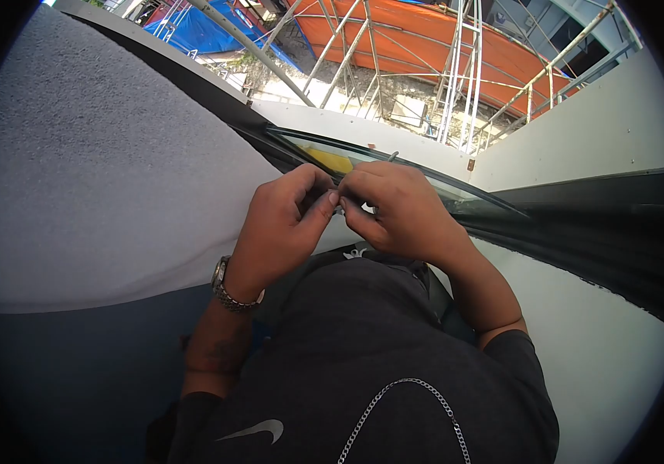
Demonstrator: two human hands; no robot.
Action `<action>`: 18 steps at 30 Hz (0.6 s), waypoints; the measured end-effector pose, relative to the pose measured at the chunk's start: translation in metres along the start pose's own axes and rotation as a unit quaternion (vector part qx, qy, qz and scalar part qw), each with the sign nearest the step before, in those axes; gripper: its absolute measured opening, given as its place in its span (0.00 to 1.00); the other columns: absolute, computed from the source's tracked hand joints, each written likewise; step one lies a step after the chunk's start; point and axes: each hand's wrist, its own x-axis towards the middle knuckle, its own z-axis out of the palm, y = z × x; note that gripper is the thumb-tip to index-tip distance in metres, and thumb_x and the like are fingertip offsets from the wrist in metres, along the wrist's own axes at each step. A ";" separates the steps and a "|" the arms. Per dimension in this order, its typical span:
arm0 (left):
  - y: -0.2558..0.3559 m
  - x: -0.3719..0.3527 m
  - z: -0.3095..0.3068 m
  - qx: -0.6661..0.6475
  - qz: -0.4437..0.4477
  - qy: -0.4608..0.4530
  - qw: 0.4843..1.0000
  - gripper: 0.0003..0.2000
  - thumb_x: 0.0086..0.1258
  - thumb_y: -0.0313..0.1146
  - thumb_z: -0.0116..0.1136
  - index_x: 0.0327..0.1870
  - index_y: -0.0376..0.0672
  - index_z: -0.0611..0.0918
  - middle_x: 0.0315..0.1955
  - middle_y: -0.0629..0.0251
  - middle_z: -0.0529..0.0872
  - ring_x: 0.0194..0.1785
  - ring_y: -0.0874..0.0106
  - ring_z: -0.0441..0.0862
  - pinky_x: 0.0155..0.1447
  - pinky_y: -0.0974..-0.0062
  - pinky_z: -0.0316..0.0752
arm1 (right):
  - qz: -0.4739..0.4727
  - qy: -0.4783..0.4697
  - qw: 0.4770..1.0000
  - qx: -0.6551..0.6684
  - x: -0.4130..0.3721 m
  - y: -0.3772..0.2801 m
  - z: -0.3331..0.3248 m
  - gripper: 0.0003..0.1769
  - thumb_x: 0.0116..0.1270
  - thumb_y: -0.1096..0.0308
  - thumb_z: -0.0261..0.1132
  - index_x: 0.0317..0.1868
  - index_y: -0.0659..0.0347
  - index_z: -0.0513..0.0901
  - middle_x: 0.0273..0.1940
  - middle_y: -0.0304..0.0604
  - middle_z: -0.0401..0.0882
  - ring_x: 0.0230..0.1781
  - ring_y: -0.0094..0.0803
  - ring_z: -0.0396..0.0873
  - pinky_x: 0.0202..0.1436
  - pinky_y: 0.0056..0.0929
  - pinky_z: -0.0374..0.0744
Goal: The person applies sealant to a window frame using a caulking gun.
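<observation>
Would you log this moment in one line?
left hand, right hand: fingertips together; any item between: unclear; silver metal wristwatch: left wrist

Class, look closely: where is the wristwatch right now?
In the head view, the wristwatch is on the person's left wrist, just below the left hand, beside the lower edge of the large pale surface.

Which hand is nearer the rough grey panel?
Left. In view, the left hand overlaps the edge of the rough grey panel; the right hand sits farther to the right.
</observation>
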 end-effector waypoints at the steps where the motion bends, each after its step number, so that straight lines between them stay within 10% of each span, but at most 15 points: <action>1: 0.003 0.001 -0.003 0.000 -0.001 0.000 1.000 0.06 0.77 0.29 0.60 0.42 0.35 0.82 0.31 0.69 0.87 0.32 0.83 0.79 0.34 0.81 0.75 | 0.000 0.000 1.000 0.000 0.000 0.000 0.000 0.06 0.63 0.68 0.67 0.36 0.61 0.82 0.31 0.45 0.79 0.37 0.48 0.82 0.40 0.46 0.78; 4: 0.003 0.001 -0.006 0.099 0.055 -0.063 0.992 0.05 0.78 0.27 0.58 0.41 0.35 0.82 0.30 0.68 0.86 0.30 0.83 0.78 0.34 0.83 0.73 | -0.034 -0.017 0.999 0.006 0.002 0.002 -0.003 0.07 0.60 0.69 0.69 0.35 0.61 0.81 0.31 0.45 0.78 0.35 0.48 0.81 0.38 0.46 0.77; 9: 0.002 -0.004 0.007 -0.321 -0.116 0.002 0.940 0.06 0.79 0.28 0.55 0.40 0.36 0.81 0.28 0.67 0.84 0.27 0.81 0.78 0.28 0.81 0.73 | -0.144 0.092 0.984 0.054 0.009 0.005 0.006 0.11 0.52 0.73 0.73 0.33 0.61 0.78 0.29 0.42 0.75 0.30 0.44 0.77 0.32 0.42 0.75; 18: -0.027 0.011 0.012 -0.479 -0.186 0.142 0.846 0.05 0.80 0.31 0.58 0.45 0.39 0.81 0.32 0.66 0.85 0.29 0.79 0.80 0.32 0.77 0.78 | -0.128 0.146 0.980 0.051 0.004 -0.006 0.010 0.10 0.57 0.72 0.76 0.35 0.61 0.82 0.29 0.43 0.78 0.29 0.41 0.79 0.32 0.38 0.78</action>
